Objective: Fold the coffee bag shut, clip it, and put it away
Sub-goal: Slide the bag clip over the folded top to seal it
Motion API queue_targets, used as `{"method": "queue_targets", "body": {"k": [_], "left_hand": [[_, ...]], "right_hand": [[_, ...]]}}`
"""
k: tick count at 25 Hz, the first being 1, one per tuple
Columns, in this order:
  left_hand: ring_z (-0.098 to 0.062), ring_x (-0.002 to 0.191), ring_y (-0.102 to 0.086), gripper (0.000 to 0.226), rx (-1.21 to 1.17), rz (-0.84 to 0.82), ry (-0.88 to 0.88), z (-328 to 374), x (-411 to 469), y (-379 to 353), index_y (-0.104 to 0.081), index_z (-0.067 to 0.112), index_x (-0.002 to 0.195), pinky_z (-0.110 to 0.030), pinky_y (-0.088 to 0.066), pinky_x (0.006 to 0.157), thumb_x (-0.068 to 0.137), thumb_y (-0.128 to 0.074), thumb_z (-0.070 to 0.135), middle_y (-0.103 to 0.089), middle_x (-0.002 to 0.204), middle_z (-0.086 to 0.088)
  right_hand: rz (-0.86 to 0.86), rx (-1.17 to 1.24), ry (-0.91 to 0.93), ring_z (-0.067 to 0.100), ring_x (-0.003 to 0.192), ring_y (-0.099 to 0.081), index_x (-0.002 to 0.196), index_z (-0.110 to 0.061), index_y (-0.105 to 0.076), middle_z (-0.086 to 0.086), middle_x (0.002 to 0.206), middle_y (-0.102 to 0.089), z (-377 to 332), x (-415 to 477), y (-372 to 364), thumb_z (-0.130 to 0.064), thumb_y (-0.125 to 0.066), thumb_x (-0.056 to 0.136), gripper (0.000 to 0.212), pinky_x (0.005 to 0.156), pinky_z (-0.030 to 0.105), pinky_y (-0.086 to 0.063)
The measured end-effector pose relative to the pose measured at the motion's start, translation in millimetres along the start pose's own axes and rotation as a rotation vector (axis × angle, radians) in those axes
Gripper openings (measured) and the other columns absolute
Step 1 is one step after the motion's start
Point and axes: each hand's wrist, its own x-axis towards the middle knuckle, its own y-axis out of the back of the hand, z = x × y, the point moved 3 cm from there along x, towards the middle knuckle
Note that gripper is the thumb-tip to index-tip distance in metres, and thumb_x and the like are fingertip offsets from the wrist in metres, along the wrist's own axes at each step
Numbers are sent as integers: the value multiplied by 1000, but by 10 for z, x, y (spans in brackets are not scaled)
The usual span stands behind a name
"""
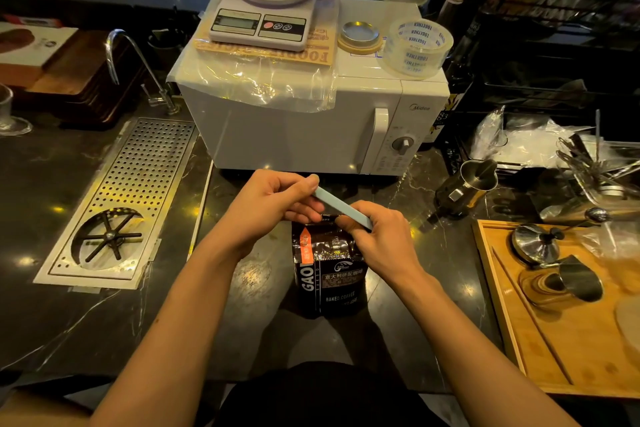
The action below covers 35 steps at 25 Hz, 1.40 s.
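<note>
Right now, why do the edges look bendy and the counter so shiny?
In the head view, the wide lens curves the drain grate and wooden tray at the edges; lamps glare off the dark counter; the coffee bag at centre stays sharp.

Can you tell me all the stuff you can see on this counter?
coffee bag: one, black, upright on the counter in front of the microwave
clip: one, pale blue, over the bag's top
microwave: one, white, behind the bag
scale: one, white, on the microwave
tape roll: one, clear, on the microwave
drain grate: one, silver, left
milk pitcher: one, steel, right
wooden tray: one, tan, far right
left hand: holds the clip's far end
right hand: holds the clip's near end
</note>
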Motion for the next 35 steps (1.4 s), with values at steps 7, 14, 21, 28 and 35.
{"method": "queue_targets", "body": {"k": [7,14,21,28,35], "left_hand": [[-16,68,-72,26,-107,20,60,-70,19,10,-73,6,95,-21,-59,66,95,-56,26,-76,80,-13],[-14,65,-72,25,-163,35,102,-106,9,-2,-74,7,95,-21,-59,64,95,-56,25,-76,77,-11],[-13,63,-70,26,-174,21,128,-107,26,3,-73,6,93,-19,-57,62,95,-56,25,-74,73,-9],[-10,61,-68,25,-175,0,143,-124,53,9,-72,8,90,-17,-56,61,96,-55,26,-72,71,-5],[-8,59,-67,26,-137,61,104,-155,111,-34,-71,8,90,-16,-55,60,95,-56,28,-71,69,-4]], "right_hand": [[-9,7,-1,3,60,-53,87,-27,-73,-18,63,-57,7,1,13,-25,-70,86,3,56,25,-36],[-21,3,10,4,59,-53,86,-28,-72,-18,61,-56,11,-1,15,-24,-70,87,4,57,28,-38],[-27,30,16,2,58,-51,85,-29,-71,-21,59,-54,24,-29,18,-22,-70,87,7,57,24,-35],[-17,34,48,3,61,-53,84,-29,-69,-21,63,-55,47,-21,6,-22,-70,87,7,57,28,-38],[14,44,108,11,65,-56,94,-19,-70,-11,73,-62,90,-9,-15,-35,-61,88,20,58,32,-43]]}}
